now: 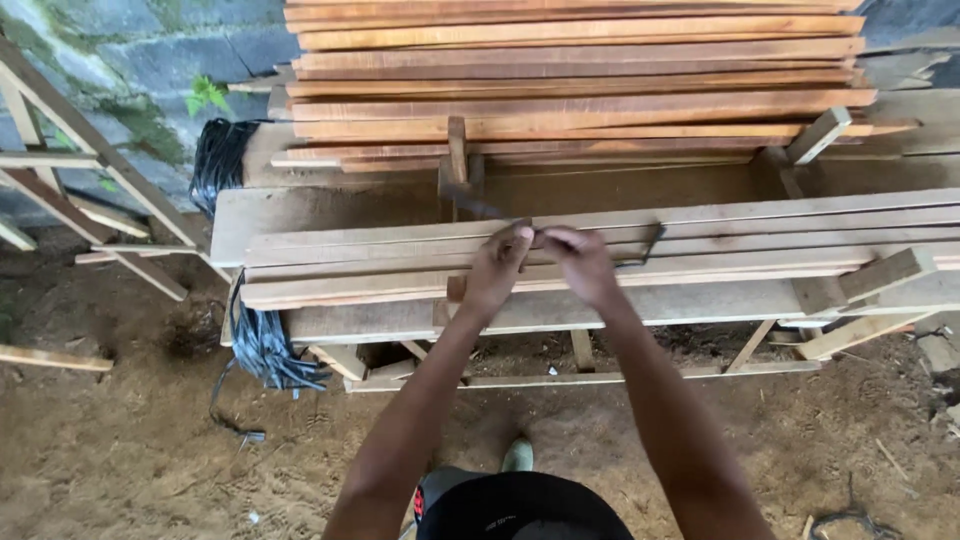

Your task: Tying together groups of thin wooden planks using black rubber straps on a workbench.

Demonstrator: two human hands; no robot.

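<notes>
Left to right: left hand (pixel 497 268) and right hand (pixel 580 262), fingers pinched together on a thin dark metal strap (pixel 640 248) lying across the stacked pale wooden planks (pixel 350 262). Risk: a slipping strap could cut fingers or loosen the bundle.

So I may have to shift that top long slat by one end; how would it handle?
The top slat looks long and thin, so it would probably sag or whip. Flat-sided, it should slide rather than roll. It seems light, judging by its slim section.
</notes>
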